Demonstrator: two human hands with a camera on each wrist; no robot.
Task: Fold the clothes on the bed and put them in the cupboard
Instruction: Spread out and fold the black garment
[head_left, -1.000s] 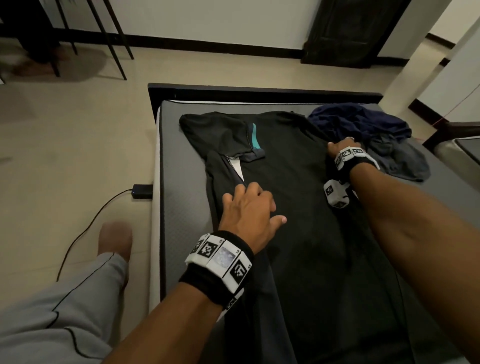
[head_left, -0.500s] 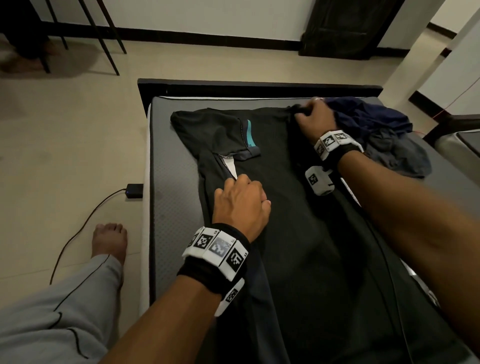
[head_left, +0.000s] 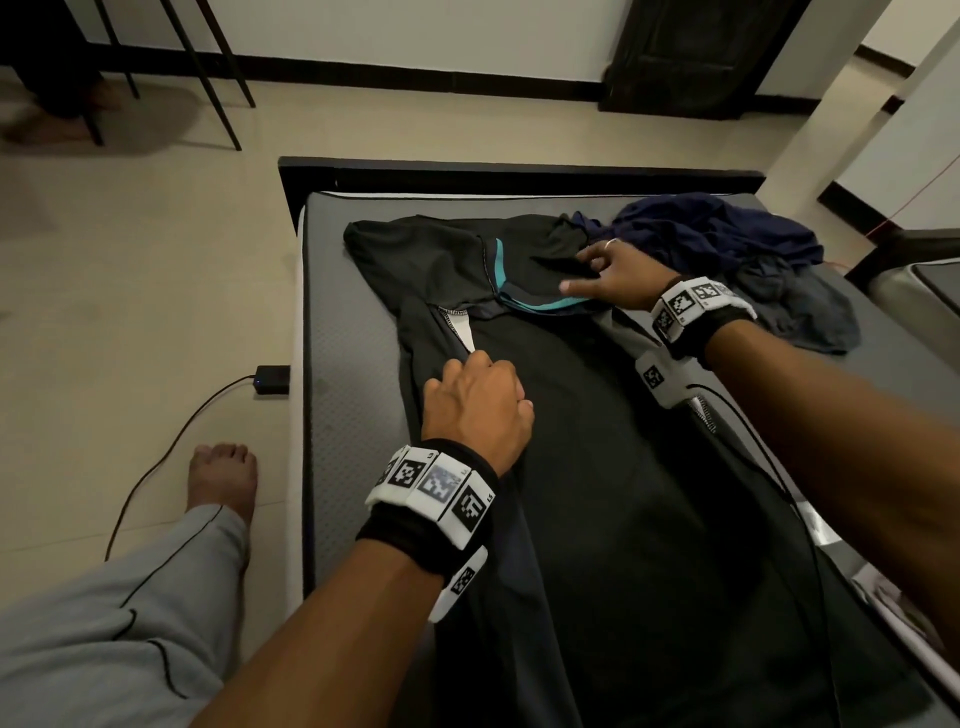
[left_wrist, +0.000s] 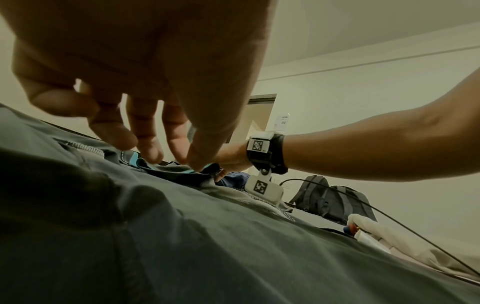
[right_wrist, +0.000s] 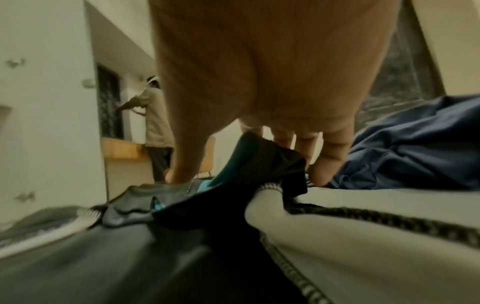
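A black T-shirt (head_left: 597, 467) with a teal collar (head_left: 540, 306) lies spread along the grey bed (head_left: 343, 415), its left side folded inward. My left hand (head_left: 478, 400) rests on that folded edge below the collar, and its bent fingers (left_wrist: 145, 131) touch the cloth (left_wrist: 233, 246) with their tips. My right hand (head_left: 613, 278) is at the collar and pinches the right shoulder of the shirt, which is turned over onto the chest. In the right wrist view, black cloth (right_wrist: 267, 156) rises between the thumb and fingers of that hand (right_wrist: 249, 174).
A crumpled navy garment (head_left: 717, 234) and a grey one (head_left: 810, 312) lie at the far right of the bed. A charger (head_left: 272, 379) with its cable lies on the floor left of the bed, near my bare foot (head_left: 223, 478). Backpacks (left_wrist: 335, 201) stand to the right.
My right hand went to the shirt's far right shoulder, then drew it left onto the collar area. My left hand stayed on the folded left edge.
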